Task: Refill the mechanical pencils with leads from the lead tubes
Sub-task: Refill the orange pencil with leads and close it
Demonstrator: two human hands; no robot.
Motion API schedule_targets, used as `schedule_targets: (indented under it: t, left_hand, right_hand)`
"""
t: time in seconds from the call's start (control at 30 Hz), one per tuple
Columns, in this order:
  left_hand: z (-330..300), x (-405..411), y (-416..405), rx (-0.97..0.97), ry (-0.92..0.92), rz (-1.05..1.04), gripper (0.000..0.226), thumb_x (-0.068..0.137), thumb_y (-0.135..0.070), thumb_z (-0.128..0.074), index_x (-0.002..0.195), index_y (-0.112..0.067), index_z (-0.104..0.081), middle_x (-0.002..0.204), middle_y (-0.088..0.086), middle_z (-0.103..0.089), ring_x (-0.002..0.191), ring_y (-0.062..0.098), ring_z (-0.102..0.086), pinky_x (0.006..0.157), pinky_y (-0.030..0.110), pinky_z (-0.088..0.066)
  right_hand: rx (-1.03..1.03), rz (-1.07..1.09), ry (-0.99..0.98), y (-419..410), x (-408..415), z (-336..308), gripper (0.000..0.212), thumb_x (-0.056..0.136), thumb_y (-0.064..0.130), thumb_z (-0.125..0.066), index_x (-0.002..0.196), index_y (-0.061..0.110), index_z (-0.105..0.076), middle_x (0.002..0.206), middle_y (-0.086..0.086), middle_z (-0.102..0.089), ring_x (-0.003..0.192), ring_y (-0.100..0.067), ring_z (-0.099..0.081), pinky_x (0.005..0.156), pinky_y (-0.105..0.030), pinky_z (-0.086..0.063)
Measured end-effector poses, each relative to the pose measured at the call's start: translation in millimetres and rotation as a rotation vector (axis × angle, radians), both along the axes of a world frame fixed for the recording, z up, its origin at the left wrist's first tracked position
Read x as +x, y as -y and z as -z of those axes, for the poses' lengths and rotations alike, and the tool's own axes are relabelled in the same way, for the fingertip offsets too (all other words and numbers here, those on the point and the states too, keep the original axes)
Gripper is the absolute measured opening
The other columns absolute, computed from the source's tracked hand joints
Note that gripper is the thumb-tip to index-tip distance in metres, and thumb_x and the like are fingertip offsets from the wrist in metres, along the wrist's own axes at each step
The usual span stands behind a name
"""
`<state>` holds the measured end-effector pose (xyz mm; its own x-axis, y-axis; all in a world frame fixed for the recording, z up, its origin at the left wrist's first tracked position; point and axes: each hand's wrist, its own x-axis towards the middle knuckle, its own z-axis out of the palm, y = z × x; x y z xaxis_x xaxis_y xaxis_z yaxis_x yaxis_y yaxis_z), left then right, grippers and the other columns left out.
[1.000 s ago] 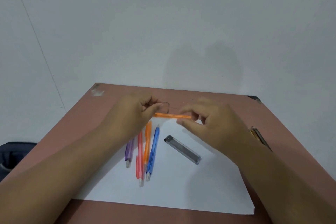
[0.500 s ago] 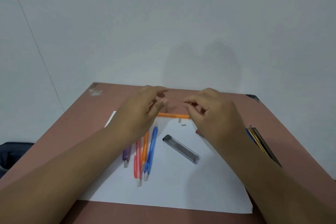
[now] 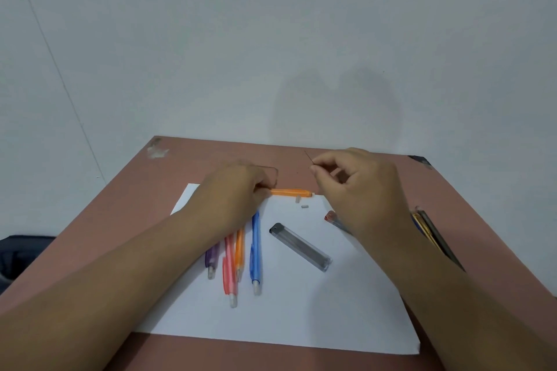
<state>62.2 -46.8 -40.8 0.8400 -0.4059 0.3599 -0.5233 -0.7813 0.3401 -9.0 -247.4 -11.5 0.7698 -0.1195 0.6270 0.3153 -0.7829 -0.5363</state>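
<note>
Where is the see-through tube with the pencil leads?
The lead tube lies slanted on the white paper, right of the blue pencil and near the right hand.

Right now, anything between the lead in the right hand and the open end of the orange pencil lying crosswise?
Nothing visible. The thin dark lead, pinched by the right hand, sits above and just right of the orange plastic mechanical pencil, which the left hand holds on the white paper sheet. Two small grey bits lie nearer, beside the path.
</note>
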Motion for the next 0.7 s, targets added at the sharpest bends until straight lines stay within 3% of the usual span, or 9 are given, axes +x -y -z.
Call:
schedule_targets:
  t: [0.17, 0.3, 0.4, 0.53, 0.7]
  left_hand:
    - [-2, -1, -5, -0.05, -0.039, -0.075, 0.018, 0.097, -0.023, -0.057, 0.102, -0.03, -0.072, 0.088, -0.009, -0.067, 0.081, 0.01, -0.058, 0.075, 0.033, -0.054]
    - [-3, 0, -11, -0.157, -0.049, -0.101, 0.018, 0.098, -0.02, -0.058, 0.099, -0.033, -0.07, 0.088, -0.011, -0.066, 0.082, 0.008, -0.058, 0.073, 0.031, -0.051]
    - [-2, 1, -14, -0.208, -0.024, -0.081, 0.024, 0.097, -0.012, -0.054, 0.096, -0.034, -0.066, 0.089, -0.012, -0.065, 0.083, 0.01, -0.06, 0.076, 0.038, -0.055]
    - [-3, -5, -15, -0.249, 0.045, -0.016, 0.025, 0.097, -0.011, -0.054, 0.096, -0.034, -0.063, 0.088, -0.013, -0.064, 0.082, 0.008, -0.059, 0.077, 0.038, -0.055]
    - [-7, -10, -12, -0.264, 0.137, 0.088, 0.018, 0.095, -0.019, -0.052, 0.102, -0.035, -0.06, 0.089, -0.01, -0.065, 0.082, 0.015, -0.061, 0.074, 0.04, -0.054]
  right_hand:
    - [0.209, -0.017, -0.047, -1, -6, -6, 0.014, 0.089, 0.017, -0.073, 0.086, 0.03, -0.077, 0.078, 0.011, -0.071, 0.072, -0.006, -0.065, 0.051, -0.007, -0.046]
    - [0.437, -0.089, -0.05, 0, -7, -11, 0.012, 0.089, 0.017, -0.075, 0.084, 0.028, -0.077, 0.071, 0.004, -0.071, 0.072, -0.02, -0.07, 0.072, -0.039, -0.063]
    - [0.587, -0.189, -0.071, -2, -11, -15, 0.01, 0.089, 0.017, -0.076, 0.086, 0.026, -0.078, 0.076, 0.002, -0.073, 0.077, -0.019, -0.071, 0.071, -0.054, -0.062]
    - [0.691, -0.349, -0.048, -7, -17, -17, 0.009, 0.089, 0.01, -0.074, 0.091, 0.019, -0.078, 0.086, -0.003, -0.077, 0.088, -0.018, -0.074, 0.087, -0.04, -0.06]
    - [0.778, -0.501, -0.029, -16, -17, -15, 0.01, 0.087, 0.009, -0.071, 0.095, 0.009, -0.074, 0.094, -0.011, -0.078, 0.094, -0.027, -0.075, 0.086, -0.031, -0.058]
